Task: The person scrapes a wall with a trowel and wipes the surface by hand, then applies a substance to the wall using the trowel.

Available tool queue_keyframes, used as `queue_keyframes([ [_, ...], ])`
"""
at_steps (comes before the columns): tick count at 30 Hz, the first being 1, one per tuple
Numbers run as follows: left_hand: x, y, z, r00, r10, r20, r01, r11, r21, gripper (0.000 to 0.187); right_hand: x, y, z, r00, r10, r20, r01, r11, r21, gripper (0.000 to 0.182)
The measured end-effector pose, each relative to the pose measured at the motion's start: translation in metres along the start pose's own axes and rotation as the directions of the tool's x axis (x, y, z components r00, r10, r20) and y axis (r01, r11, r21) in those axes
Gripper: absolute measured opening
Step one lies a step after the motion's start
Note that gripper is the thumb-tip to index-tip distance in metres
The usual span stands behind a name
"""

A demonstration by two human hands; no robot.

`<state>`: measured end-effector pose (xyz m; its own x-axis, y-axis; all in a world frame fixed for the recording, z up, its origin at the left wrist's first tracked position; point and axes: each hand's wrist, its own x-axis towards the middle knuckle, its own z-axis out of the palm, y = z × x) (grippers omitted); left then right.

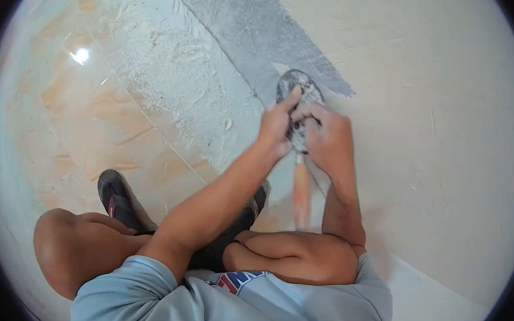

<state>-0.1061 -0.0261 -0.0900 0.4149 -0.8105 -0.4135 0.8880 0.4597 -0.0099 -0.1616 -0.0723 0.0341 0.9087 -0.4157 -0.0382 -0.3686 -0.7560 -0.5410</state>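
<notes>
Both hands meet at a dark, oval tool (299, 81) smeared with white material, near the middle of the view. My left hand (276, 126) is closed round its left edge, thumb pressed on the top face. On the right side, my right hand (326, 133) has its fingers bent onto the same tool. A wooden handle (301, 190) points down toward my body from beneath the hands; whether it belongs to the oval tool or to another one under it is hidden. A pale pointed tip shows just above the tool, beside the grey strip (253, 23).
A smooth cream surface (434, 130) spreads over the right side. White powder and crumbs cover a pale band (173, 77) left of the grey strip. Orange-patterned glossy tiles (93, 124) lie further left. My shoes (116, 194) and bent knees are below.
</notes>
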Motion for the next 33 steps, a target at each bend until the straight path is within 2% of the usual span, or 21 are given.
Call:
queue_keyframes([
  [2, 0.0, 0.011, -0.007, 0.992, -0.122, 0.043, 0.122, 0.992, -0.018, 0.033, 0.0, 0.002, 0.004, 0.999, 0.026, 0.045, -0.024, 0.999, -0.045, 0.023],
  [3, -0.001, 0.015, -0.006, 0.99, -0.134, 0.052, 0.137, 0.989, -0.053, 0.023, -0.002, -0.002, 0.002, 0.999, 0.031, 0.034, -0.031, 1.0, -0.005, 0.022],
  [4, -0.005, 0.01, -0.002, 0.996, -0.086, 0.037, 0.088, 0.995, -0.053, 0.022, -0.006, -0.005, 0.0, 0.999, 0.032, 0.017, -0.033, 0.999, 0.041, 0.022],
  [5, -0.011, 0.003, 0.005, 0.999, -0.037, 0.027, 0.039, 0.998, -0.048, 0.022, -0.009, -0.008, -0.005, 0.998, 0.055, 0.017, -0.054, 0.998, -0.032, 0.021],
  [8, -0.006, 0.006, 0.007, 1.0, 0.019, -0.001, -0.019, 0.999, -0.044, 0.023, -0.002, -0.011, -0.003, 1.0, 0.026, 0.011, -0.026, 0.998, -0.055, 0.022],
  [9, 0.003, 0.014, -0.001, 0.998, -0.001, 0.06, 0.0, 1.0, 0.03, 0.031, 0.005, -0.003, 0.005, 1.0, 0.018, 0.004, -0.018, 0.999, -0.038, 0.022],
  [12, 0.008, 0.02, -0.011, 0.989, -0.1, 0.108, 0.102, 0.995, -0.007, 0.036, 0.004, 0.001, 0.01, 0.999, -0.033, 0.005, 0.033, 0.997, -0.073, 0.022],
  [14, -0.006, 0.006, 0.002, 0.993, -0.095, 0.076, 0.104, 0.987, -0.119, 0.025, -0.007, -0.004, -0.002, 0.999, 0.032, 0.026, -0.03, 0.996, -0.082, 0.022],
  [18, 0.003, 0.004, -0.006, 0.995, -0.072, 0.069, 0.08, 0.99, -0.12, 0.025, 0.0, 0.001, 0.007, 1.0, -0.01, 0.004, 0.011, 0.996, -0.083, 0.022],
  [20, 0.004, 0.006, -0.015, 0.997, -0.076, 0.031, 0.078, 0.995, -0.064, 0.025, -0.002, 0.007, 0.014, 1.0, 0.014, 0.005, -0.013, 0.995, -0.096, 0.022],
  [22, 0.005, 0.003, -0.01, 1.0, -0.012, 0.024, 0.012, 1.0, -0.017, 0.025, -0.009, 0.007, 0.008, 1.0, 0.021, 0.003, -0.021, 0.998, -0.061, 0.022],
  [23, -0.002, -0.002, 0.0, 0.999, -0.015, -0.035, 0.012, 0.997, -0.072, 0.025, -0.009, 0.005, 0.004, 1.0, 0.025, -0.003, -0.025, 0.999, -0.03, 0.022],
  [25, 0.008, -0.006, -0.013, 0.997, -0.063, 0.041, 0.065, 0.997, -0.052, 0.034, -0.003, 0.001, 0.003, 0.998, 0.063, 0.01, -0.062, 0.997, -0.053, 0.022],
  [29, 0.007, 0.012, -0.015, 0.996, -0.08, 0.048, 0.08, 0.997, 0.005, 0.034, 0.002, 0.009, 0.014, 0.999, 0.005, 0.051, 0.0, 0.996, -0.089, 0.024],
  [31, 0.008, 0.007, -0.011, 0.996, -0.009, 0.092, 0.013, 0.999, -0.046, 0.032, -0.001, -0.004, 0.008, 0.994, 0.065, -0.09, -0.069, 0.997, -0.046, 0.03],
  [32, 0.003, 0.005, -0.002, 0.999, -0.011, 0.048, 0.015, 0.995, -0.095, 0.033, -0.003, 0.002, 0.005, 0.994, 0.007, -0.105, -0.01, 0.999, -0.032, 0.04],
  [33, 0.002, 0.005, 0.0, 0.999, -0.002, 0.054, 0.007, 0.996, -0.094, 0.033, -0.002, 0.008, 0.007, 0.994, -0.004, -0.107, 0.001, 0.999, -0.032, 0.04],
])
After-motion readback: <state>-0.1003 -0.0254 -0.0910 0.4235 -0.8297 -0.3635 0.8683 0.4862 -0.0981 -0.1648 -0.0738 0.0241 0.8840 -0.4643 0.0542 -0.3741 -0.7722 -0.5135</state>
